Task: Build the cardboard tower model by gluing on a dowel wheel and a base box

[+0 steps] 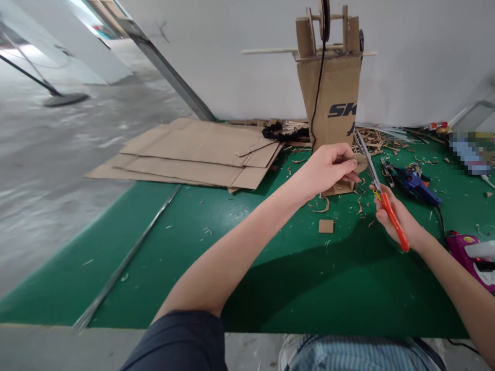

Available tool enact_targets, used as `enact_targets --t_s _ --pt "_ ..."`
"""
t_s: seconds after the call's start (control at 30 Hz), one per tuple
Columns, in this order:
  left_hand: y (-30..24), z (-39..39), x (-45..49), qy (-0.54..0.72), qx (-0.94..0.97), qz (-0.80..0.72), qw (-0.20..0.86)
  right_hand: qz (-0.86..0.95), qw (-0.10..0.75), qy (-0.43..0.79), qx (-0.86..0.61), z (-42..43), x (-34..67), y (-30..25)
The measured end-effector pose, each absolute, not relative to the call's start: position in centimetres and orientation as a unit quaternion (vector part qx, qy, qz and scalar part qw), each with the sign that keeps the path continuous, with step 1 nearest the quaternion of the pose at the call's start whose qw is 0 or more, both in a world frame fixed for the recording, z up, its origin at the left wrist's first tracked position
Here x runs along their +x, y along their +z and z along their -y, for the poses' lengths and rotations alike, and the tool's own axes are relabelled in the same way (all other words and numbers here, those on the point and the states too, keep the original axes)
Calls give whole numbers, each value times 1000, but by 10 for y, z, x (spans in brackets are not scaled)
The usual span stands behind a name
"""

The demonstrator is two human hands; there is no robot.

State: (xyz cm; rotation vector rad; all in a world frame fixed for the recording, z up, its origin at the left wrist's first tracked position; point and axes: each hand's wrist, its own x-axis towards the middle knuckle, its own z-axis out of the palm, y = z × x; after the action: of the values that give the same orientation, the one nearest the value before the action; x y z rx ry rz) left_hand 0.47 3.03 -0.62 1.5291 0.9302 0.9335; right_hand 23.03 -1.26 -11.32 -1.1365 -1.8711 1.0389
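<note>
Between the thumb and fingers of my left hand [332, 167] is a small round cardboard disc [360, 163]. My right hand [394, 214] grips a pair of scissors [392, 219] with orange handles, the blades pointing up and away beside the disc's right edge. Whether the blades touch the disc I cannot tell. Just behind my hands stands a tall cardboard structure [332, 87] with wooden sticks and a black cord at its top. A small cardboard square [326, 226] lies on the green table [294, 288] below my left hand.
Flat cardboard sheets [193, 149] lie stacked at the left. A blue glue gun [415, 185] and a magenta-and-white tool [469, 257] are at the right. Cardboard scraps [381, 141] litter the table's back. A clear strip [131, 252] crosses the left side.
</note>
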Motion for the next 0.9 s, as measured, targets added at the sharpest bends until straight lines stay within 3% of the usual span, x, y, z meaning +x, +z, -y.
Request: enact_targets --t_s 0.3,0.9 --pt "-10 -28 11 441 614 -392 525 724 355 385 -449 15 228 -107" --pt "-6 -27 3 411 652 -388 505 693 362 431 -451 15 225 -109"
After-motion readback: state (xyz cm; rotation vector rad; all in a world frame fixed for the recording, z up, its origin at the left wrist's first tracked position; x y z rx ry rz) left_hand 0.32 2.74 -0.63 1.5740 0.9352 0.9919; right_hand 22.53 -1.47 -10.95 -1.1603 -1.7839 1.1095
